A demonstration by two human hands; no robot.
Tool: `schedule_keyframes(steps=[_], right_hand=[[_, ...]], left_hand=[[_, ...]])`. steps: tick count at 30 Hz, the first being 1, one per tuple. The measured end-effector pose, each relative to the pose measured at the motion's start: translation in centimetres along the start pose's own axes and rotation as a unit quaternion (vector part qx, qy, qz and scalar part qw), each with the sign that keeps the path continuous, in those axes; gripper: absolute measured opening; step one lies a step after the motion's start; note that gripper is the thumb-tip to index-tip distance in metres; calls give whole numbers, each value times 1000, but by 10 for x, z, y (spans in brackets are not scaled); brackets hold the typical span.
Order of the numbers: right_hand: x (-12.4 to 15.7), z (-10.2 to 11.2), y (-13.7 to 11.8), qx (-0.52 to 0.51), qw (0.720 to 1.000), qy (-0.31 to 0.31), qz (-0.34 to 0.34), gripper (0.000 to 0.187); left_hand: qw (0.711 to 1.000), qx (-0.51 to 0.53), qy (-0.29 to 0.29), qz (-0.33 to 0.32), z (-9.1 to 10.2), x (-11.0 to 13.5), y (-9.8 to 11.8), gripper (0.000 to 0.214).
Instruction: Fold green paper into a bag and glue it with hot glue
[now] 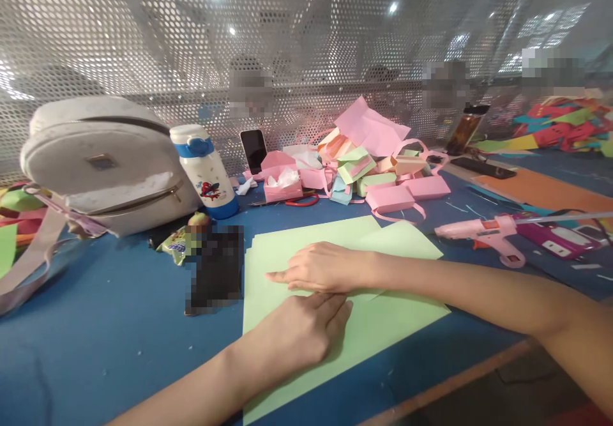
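Note:
A stack of light green paper sheets (pixel 282 375) lies on the blue table in front of me, its left edges slightly offset. The top sheet's right part (pixel 407 241) bulges up and curves over. My right hand (pixel 330 266) reaches in from the right and rests flat on the paper, its index finger stretched to the left. Just below it, my left hand (pixel 311 327) presses on the same paper, fingers extended to the right and knuckles raised. The hands meet near the middle of the sheet. Neither hand shows anything gripped.
Behind the paper lie pink and green folded paper boxes (pixel 407 193) and red-handled scissors (pixel 302 201). A pink glue gun (pixel 483 231) lies right, beside a purple power strip (pixel 555 234). Left are a bottle (pixel 204 170), a white backpack (pixel 110 164) and a blurred dark item (pixel 218 269).

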State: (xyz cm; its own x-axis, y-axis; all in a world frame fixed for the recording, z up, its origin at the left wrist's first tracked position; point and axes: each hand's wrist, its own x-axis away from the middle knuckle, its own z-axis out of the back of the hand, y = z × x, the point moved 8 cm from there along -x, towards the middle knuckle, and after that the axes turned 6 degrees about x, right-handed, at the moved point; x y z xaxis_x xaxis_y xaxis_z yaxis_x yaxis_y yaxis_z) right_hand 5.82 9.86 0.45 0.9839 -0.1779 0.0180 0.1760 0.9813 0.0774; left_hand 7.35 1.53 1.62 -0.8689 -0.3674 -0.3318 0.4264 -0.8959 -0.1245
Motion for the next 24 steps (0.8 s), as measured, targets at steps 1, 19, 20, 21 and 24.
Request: schedule_keyframes(steps=[1, 19, 20, 21, 24], right_hand=[[4, 1, 1, 0, 1000, 10, 1, 43], [95, 5, 34, 90, 981, -33, -167, 41], [101, 5, 38, 98, 975, -46, -193, 41], [106, 4, 42, 106, 968, -60, -219, 42], [121, 3, 51, 125, 947, -107, -276, 47]], left_hand=[[1000, -4, -3, -5, 0, 0, 0, 26], [998, -19, -46, -36, -3, 4, 2, 32], [998, -16, -46, -36, -3, 4, 2, 33], [998, -14, -46, -37, -3, 5, 2, 33], [998, -10, -48, -35, -5, 6, 1, 34]])
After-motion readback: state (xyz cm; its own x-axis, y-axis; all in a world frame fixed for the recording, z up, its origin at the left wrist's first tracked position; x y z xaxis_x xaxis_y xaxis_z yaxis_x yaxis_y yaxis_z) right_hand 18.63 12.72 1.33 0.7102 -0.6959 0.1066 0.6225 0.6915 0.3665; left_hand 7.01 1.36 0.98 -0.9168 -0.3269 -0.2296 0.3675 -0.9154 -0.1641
